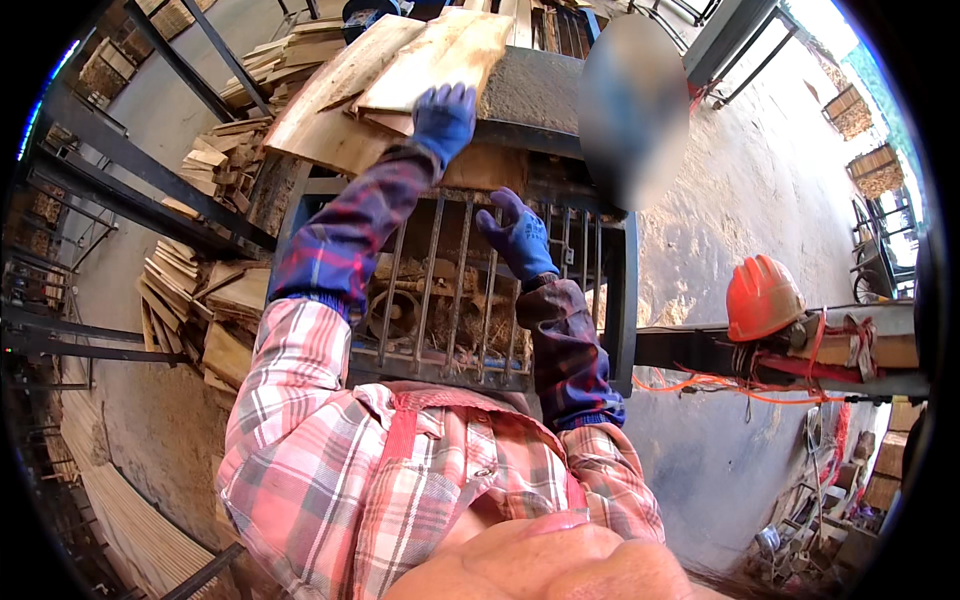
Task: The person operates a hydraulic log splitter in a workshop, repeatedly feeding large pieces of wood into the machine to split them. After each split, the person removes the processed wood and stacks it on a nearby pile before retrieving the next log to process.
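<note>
Left hand (443,118), fingers spread, presses the far thin board (440,50); right hand (520,238) hovers open above the barred guard (450,300). The loose boards could slide and pinch fingers.

Wood boards (400,80) on machine top

Pale, rough-sawn flat planks, loosely stacked and overlapping, lying tilted across the top. The uppermost board (440,55) is lighter, with its near end touched by a gloved hand.

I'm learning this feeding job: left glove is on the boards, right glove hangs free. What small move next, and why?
Probably bring the right hand up to the top board. The left hand only rests at its near edge, and the board looks too wide for one hand.
</note>
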### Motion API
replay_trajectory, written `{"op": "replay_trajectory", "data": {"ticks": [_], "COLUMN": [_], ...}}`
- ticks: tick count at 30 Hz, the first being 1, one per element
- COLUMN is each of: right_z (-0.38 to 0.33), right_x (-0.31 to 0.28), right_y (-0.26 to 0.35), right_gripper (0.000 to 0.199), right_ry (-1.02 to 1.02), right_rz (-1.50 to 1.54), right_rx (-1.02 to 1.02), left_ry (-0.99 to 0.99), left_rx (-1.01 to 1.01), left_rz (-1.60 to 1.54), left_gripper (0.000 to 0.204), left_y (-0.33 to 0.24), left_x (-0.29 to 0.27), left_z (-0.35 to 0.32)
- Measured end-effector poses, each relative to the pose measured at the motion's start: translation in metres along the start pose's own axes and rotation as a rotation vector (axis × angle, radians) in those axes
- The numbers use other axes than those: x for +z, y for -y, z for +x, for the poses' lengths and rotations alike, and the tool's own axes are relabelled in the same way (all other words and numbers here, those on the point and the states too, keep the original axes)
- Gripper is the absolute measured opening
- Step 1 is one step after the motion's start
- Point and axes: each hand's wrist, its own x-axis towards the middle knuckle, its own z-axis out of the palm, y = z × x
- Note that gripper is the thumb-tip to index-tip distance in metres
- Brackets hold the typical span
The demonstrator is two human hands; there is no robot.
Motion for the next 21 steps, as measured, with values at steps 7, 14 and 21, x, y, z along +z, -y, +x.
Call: {"op": "replay_trajectory", "data": {"ticks": [7, 14, 21], "right_z": [-0.027, -0.019, 0.010], "right_x": [-0.044, -0.022, -0.040], "right_y": [0.009, 0.010, -0.012], "right_gripper": [0.075, 0.069, 0.035], "right_ry": [-0.030, 0.274, 0.174], "right_rz": [1.071, 1.817, 0.831], "right_rx": [0.393, 0.591, 0.185], "left_ry": [-0.273, -0.428, -0.240], "left_rx": [-0.373, -0.372, -1.319], "left_rz": [-0.361, -0.351, -1.749], "left_gripper": [0.019, 0.033, 0.050], "left_y": [0.021, -0.035, -0.040], "left_x": [-0.092, -0.061, -0.080], "left_z": [0.001, -0.141, -0.152]}}
